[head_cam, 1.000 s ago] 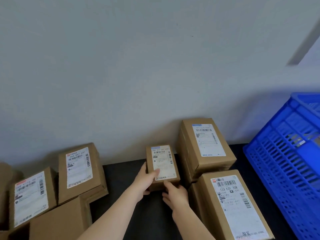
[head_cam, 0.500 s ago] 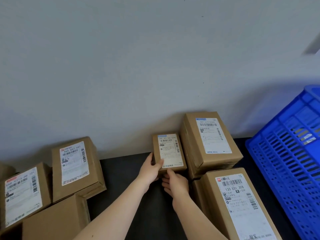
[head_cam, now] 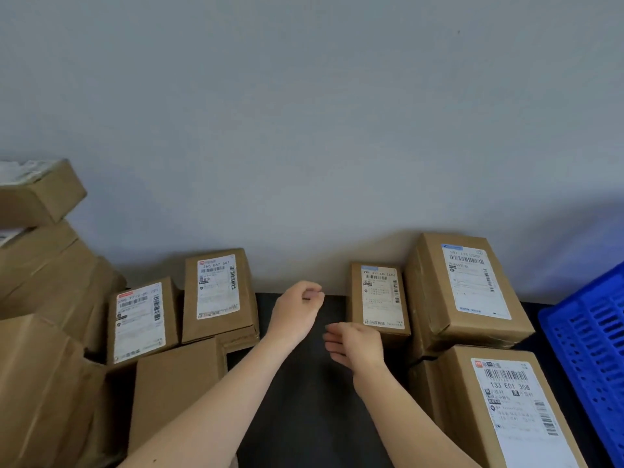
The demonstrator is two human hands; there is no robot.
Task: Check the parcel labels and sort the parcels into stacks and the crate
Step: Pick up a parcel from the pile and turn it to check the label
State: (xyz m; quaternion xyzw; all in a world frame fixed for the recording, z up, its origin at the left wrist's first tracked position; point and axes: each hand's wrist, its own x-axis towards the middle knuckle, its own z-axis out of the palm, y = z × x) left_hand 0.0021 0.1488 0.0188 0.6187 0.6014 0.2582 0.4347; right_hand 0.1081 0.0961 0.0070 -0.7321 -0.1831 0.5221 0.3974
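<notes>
Held in both hands half a second ago, now let go: the small box (head_cam: 380,298). Set down on the black table (head_cam: 304,400), far end close up to the wall (head_cam: 304,130), right beside the big box (head_cam: 469,288). Lying flat, label (head_cam: 383,292) up. Long way running from near to far, top of the label toward the wall. On the left hand (head_cam: 297,312): fingers curled in, gripping nothing, off to the left of the small box. On the right hand (head_cam: 358,344): fingers loose, holding nothing, just beside the near corner. Far right: a blue crate (head_cam: 587,349).
</notes>
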